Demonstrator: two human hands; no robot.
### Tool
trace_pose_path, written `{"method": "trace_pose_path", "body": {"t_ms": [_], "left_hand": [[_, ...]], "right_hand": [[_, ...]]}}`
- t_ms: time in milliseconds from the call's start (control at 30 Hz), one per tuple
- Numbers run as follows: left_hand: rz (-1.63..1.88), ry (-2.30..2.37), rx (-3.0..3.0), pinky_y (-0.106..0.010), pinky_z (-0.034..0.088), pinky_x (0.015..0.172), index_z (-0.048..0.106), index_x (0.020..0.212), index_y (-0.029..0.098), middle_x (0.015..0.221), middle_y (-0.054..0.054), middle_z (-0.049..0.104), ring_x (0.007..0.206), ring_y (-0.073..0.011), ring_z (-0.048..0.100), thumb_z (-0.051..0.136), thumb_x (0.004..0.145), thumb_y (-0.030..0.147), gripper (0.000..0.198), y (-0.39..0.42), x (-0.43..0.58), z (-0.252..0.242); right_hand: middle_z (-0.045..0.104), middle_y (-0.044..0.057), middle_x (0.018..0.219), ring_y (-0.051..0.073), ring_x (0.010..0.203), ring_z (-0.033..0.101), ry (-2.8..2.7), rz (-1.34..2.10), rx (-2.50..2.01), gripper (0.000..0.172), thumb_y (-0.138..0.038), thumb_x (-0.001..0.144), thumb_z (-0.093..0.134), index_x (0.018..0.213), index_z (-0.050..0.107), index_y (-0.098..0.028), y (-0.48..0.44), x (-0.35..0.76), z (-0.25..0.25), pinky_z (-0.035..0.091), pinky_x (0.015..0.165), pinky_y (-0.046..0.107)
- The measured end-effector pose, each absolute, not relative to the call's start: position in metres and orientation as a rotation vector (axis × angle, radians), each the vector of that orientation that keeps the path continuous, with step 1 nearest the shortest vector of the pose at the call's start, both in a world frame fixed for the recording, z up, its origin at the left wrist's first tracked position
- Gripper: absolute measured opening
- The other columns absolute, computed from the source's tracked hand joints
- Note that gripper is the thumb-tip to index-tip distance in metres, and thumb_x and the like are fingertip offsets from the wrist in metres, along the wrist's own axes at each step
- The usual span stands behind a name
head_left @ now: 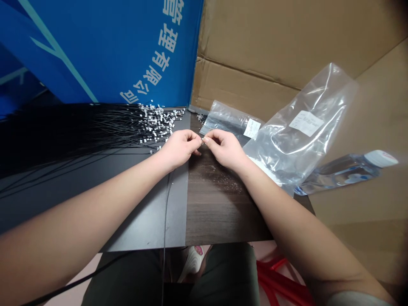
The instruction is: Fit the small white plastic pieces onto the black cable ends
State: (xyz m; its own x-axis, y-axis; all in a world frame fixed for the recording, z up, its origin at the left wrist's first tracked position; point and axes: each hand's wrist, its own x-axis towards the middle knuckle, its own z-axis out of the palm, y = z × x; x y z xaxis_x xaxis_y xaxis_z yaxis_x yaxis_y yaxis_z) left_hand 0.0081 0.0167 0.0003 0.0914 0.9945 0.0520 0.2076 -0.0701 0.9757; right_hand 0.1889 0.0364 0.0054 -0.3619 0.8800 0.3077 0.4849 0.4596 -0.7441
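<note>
My left hand (179, 148) is closed in a pinch on a thin black cable (166, 212). The cable runs down from under the hand and over the table's front edge. My right hand (225, 148) is pinched too, its fingertips meeting the left ones over the dark wood tabletop (216, 216). Whatever is between the right fingertips is too small to make out. Left of my hands lies a thick bundle of black cables (70, 131), many with small white tags (156, 123) at their ends. Tiny clear bits (228, 180) are scattered beneath my right hand.
A clear plastic bag (287, 144) with a white label stands to the right, beside a smaller labelled bag (229, 119). A water bottle (344, 172) lies tilted farther right. Cardboard (255, 42) and a blue printed panel (105, 51) rise behind. A red stool (280, 280) shows below.
</note>
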Motion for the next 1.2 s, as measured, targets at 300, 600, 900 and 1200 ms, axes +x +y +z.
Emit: {"method": "trace_pose_path", "body": {"t_ms": [300,600,900,1200], "left_hand": [[1.089,1.222,1.490,-0.029,0.055,0.069,0.070,0.082,0.017,0.069,-0.002,0.069,0.067,-0.0157,0.068,0.072,0.086,0.032,0.016,0.0202,0.0047,-0.0055],[1.074,1.203,1.488,-0.029,0.056,0.070,0.070,0.084,0.016,0.072,-0.001,0.070,0.068,-0.0152,0.069,0.072,0.087,0.029,0.013,0.0198,0.0041,-0.0052],[1.069,1.241,1.507,-0.029,0.052,0.070,0.069,0.081,0.017,0.069,-0.001,0.070,0.068,-0.0157,0.070,0.068,0.089,0.024,0.011,0.0187,0.0047,0.0000],[1.102,1.232,1.455,-0.030,0.052,0.071,0.068,0.079,0.017,0.068,-0.001,0.069,0.068,-0.0169,0.071,0.070,0.087,0.025,0.011,0.0180,0.0058,-0.0015]], "right_hand": [[0.070,0.003,0.081,0.017,0.074,0.057,-1.865,0.840,-1.179,0.016,-0.032,0.090,0.066,0.081,0.068,-0.019,0.0388,0.1894,0.0076,0.045,0.073,0.034],[0.070,0.003,0.080,0.016,0.073,0.057,-1.821,0.877,-1.189,0.017,-0.032,0.090,0.067,0.082,0.068,-0.017,0.0396,0.1897,0.0060,0.044,0.072,0.033],[0.068,0.002,0.080,0.016,0.074,0.056,-1.833,0.896,-1.175,0.017,-0.033,0.090,0.067,0.082,0.068,-0.018,0.0382,0.1882,0.0063,0.045,0.072,0.033],[0.067,0.002,0.080,0.017,0.074,0.056,-1.880,0.846,-1.152,0.017,-0.034,0.091,0.066,0.083,0.068,-0.019,0.0392,0.1896,0.0062,0.045,0.074,0.033]]}}
